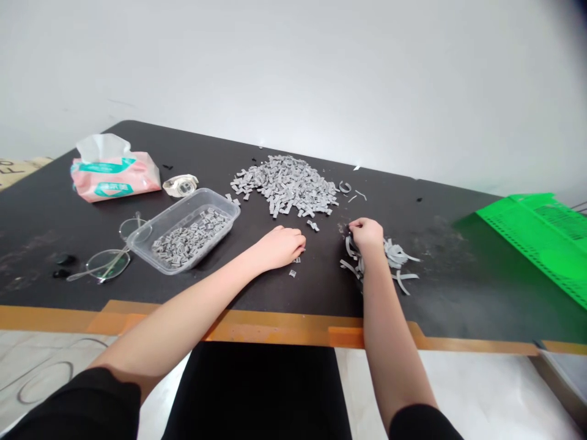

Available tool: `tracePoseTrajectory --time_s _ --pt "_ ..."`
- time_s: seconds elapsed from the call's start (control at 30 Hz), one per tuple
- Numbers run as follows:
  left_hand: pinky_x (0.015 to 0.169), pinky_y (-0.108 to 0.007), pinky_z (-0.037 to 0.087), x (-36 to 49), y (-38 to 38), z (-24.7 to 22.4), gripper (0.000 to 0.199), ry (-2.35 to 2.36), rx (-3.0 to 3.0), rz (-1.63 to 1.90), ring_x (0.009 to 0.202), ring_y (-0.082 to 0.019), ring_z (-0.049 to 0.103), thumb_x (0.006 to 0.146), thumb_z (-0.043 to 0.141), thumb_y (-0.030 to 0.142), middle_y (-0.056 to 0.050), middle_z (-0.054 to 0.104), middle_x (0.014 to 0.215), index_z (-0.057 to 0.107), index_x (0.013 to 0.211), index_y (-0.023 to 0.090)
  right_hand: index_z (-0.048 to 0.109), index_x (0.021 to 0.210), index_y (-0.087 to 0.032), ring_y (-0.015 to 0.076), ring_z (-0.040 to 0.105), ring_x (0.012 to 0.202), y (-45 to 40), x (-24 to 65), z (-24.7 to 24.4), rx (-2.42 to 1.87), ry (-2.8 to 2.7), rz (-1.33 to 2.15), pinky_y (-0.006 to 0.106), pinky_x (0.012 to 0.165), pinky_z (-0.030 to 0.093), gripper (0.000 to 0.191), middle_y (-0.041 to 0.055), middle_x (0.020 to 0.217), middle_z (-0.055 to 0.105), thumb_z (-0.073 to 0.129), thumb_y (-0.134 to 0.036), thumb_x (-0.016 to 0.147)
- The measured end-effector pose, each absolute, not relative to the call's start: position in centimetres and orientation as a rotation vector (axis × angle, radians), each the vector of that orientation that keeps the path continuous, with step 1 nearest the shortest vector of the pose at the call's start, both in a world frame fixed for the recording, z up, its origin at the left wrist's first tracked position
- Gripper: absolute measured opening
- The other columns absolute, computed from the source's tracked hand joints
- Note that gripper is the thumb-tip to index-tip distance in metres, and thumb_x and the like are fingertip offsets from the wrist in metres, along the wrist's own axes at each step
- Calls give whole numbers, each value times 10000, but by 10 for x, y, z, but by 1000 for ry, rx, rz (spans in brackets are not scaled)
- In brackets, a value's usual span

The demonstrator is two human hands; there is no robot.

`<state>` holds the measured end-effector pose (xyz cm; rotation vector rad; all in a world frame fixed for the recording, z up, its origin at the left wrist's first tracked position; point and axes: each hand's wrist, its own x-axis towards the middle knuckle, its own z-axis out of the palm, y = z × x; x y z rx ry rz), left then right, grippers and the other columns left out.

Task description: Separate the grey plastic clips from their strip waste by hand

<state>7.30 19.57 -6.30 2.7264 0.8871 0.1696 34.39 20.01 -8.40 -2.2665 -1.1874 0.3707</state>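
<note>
My left hand (280, 247) rests on the black tabletop (458, 287) with its fingers curled down, just left of several loose small grey pieces (293, 266). Whether it holds anything is hidden. My right hand (367, 237) sits with its fingertips bunched over the near edge of a heap of thin grey strips (392, 260). The strips run under the palm, so I cannot tell if any are pinched. Farther back lies a large pile of small grey pieces (284, 186), apart from both hands.
A clear plastic tray (207, 199) of grey pieces stands left of my left hand. Beyond it are wire-rimmed glasses (107, 260), a wristwatch (180, 185) and a pink wipes pack (114, 174). A green plastic crate (532, 238) leans at the right. The table's orange front edge (275, 327) runs beneath my forearms.
</note>
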Motion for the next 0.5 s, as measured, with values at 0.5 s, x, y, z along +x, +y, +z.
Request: tracePoseTrajectory --time_s 0.5 --pt "656 -227 464 76 206 -55 172 983 1139 775 599 -79 580 863 601 67 -22 677 689 627 702 121 791 901 -152 155 648 730 175 264 -59 -1351 -1032 1321 329 765 537 355 66 862 765 823 -257 563"
